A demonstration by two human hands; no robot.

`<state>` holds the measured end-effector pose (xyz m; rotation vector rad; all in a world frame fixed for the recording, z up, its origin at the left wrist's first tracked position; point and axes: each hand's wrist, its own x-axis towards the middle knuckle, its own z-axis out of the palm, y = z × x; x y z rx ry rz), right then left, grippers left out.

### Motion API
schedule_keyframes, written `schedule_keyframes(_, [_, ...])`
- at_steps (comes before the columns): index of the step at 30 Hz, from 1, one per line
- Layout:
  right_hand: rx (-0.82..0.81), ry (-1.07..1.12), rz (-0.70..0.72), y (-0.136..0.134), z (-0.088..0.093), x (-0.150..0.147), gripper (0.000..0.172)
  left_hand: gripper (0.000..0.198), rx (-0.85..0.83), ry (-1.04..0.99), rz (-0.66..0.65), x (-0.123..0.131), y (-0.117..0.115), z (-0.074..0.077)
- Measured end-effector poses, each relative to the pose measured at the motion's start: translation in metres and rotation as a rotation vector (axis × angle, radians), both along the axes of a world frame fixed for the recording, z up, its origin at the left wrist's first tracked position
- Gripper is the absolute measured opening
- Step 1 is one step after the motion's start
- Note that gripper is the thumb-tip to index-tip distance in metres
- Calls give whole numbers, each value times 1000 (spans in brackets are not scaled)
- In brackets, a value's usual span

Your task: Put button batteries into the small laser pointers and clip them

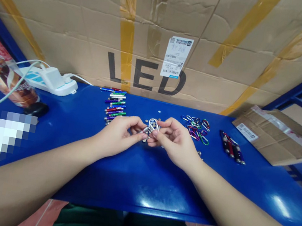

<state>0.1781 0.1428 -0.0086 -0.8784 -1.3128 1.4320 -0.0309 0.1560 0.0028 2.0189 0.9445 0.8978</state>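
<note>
Over the middle of the blue table, my hands meet around small metal parts. My right hand (pixel 174 138) pinches a silver carabiner (pixel 153 121) between thumb and fingers, its rounded end pointing up. Thumb and fingertips of my left hand (pixel 121 133) are closed on a small silver cylinder (pixel 145 129), mostly hidden by the fingers. Cylinder and carabiner are close together; I cannot tell whether they are joined. Below and behind the fingers lie several small round silver discs (pixel 144 140), partly covered by the hands.
Colored metal tubes (pixel 115 105) lie in a column at left; colored carabiners (pixel 194 130) are piled at right. Farther right are dark pen-like tubes (pixel 232 147) and a small carton (pixel 281 136). A power strip (pixel 63 88) and bottle (pixel 13 81) occupy the left. A large cardboard box (pixel 88 39) walls the back.
</note>
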Motion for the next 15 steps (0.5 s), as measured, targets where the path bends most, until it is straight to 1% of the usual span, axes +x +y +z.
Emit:
schedule_keyframes(7, [57,4,-22,0,-2,-2,48,16,-15,-16,5,1,1,3])
schedule_keyframes(15, [98,-1,-51,1,-2,-3,48,18,53,1,20,0,3,0])
